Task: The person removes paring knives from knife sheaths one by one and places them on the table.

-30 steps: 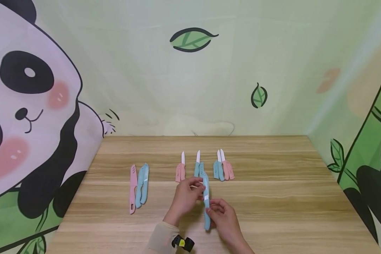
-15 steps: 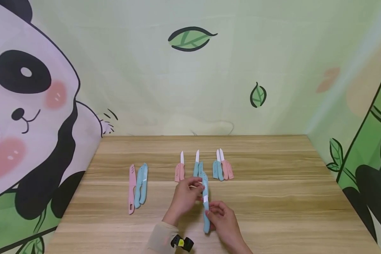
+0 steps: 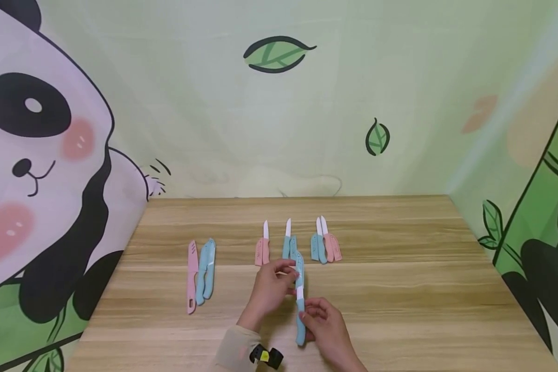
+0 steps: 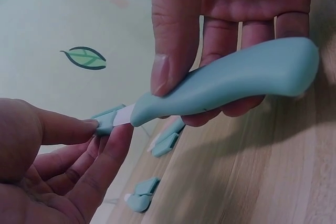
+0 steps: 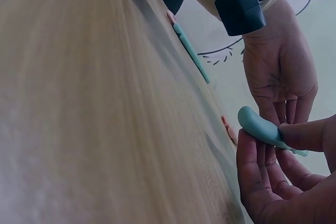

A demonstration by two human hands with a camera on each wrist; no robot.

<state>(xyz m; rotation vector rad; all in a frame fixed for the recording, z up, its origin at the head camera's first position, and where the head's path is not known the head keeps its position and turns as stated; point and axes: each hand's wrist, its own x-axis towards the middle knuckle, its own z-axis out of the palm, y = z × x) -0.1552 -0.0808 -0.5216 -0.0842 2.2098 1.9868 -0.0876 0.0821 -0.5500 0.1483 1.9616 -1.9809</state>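
Observation:
Both hands hold one small blue-handled knife over the middle of the table in the head view. My left hand (image 3: 272, 287) pinches the blue sheath (image 3: 299, 266) between thumb and fingers at the far end. My right hand (image 3: 327, 323) grips the curved blue handle (image 3: 300, 324) at the near end, thumb on top. Between sheath and handle shows a short bare stretch of white blade (image 4: 124, 115); the rest of the blade is hidden in the sheath. In the right wrist view, the handle (image 5: 260, 128) lies across the right fingers.
Behind the hands lie unsheathed knives beside their sheaths: a pink knife (image 3: 266, 248), a blue knife (image 3: 287, 247), and a blue knife (image 3: 321, 248) next to a pink knife (image 3: 327, 245). To the left are a long pink knife (image 3: 192, 279) and blue knives (image 3: 209, 268). A printed backdrop (image 3: 190, 103) surrounds the table.
The right hand has drawn the handle slightly toward the near edge, and more white blade shows between handle and sheath. The left hand keeps its pinch. The head view has shifted slightly.

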